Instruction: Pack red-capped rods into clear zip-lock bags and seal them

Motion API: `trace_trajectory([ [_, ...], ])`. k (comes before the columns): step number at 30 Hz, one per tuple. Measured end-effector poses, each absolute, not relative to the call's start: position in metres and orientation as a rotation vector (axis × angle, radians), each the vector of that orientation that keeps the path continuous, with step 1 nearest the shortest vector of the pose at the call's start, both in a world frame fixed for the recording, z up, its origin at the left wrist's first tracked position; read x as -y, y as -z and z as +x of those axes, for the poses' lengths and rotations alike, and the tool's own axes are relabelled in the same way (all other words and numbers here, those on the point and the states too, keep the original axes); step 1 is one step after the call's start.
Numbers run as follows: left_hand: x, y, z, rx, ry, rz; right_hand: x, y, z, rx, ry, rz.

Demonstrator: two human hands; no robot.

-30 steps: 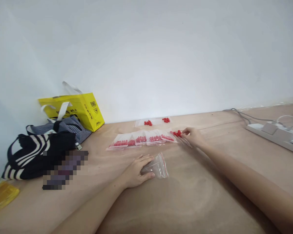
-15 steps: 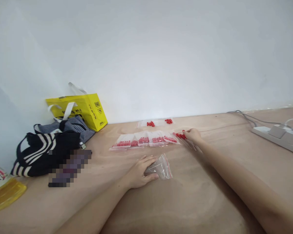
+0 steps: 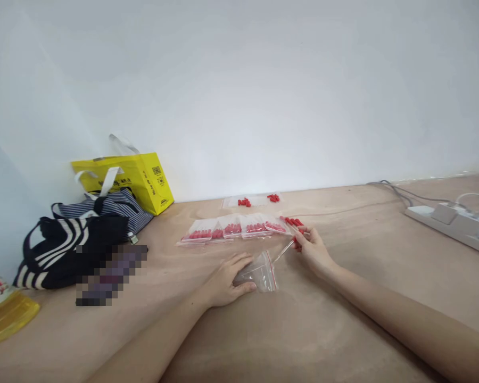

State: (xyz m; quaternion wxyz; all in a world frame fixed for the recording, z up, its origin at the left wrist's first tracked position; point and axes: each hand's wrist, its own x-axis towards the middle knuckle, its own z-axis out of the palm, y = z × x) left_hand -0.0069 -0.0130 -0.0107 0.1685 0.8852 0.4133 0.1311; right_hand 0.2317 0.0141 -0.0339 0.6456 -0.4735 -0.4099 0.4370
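My left hand (image 3: 229, 282) lies low on the table with a clear zip bag (image 3: 259, 272) held between its thumb and fingers. The bag's red-striped mouth faces right. In my right hand (image 3: 312, 251), the fingers pinch a thin tool with a red handle and pale shaft (image 3: 284, 250), like a small screwdriver; its tip points down-left near the bag's mouth. Just beyond that hand lie several loose red-handled pieces (image 3: 293, 221). A row of overlapping zip bags filled with red pieces (image 3: 232, 229) stretches left from there.
Farther back, two small heaps of red pieces (image 3: 244, 202) rest on clear plastic. At left stand a yellow carrier bag (image 3: 154, 183), a striped pouch (image 3: 123, 207), a black bag (image 3: 72, 250), a blurred-out item (image 3: 112, 274) and a bottle of yellow liquid (image 3: 8, 314). A power strip (image 3: 451, 223) lies right.
My right hand has drawn back toward me from the loose red pieces, carrying one tool. Its shaft now points at the zip bag's mouth. My left hand stays on the bag.
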Motion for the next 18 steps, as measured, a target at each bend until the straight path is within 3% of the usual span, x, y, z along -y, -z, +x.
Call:
trace_trajectory([
  [7, 0.012, 0.011, -0.006, -1.158, -0.390, 2.533, 0.001, 0.034, 0.213, 0.917, -1.198, -0.999],
  [12, 0.012, 0.012, -0.002, -1.093, -0.477, 2.554, 0.013, 0.035, 0.208, 1.343, -1.401, -0.880],
  [18, 0.013, 0.009, 0.001, -1.109, -0.599, 2.608, 0.014, 0.035, 0.214, 1.891, -1.137, -1.045],
])
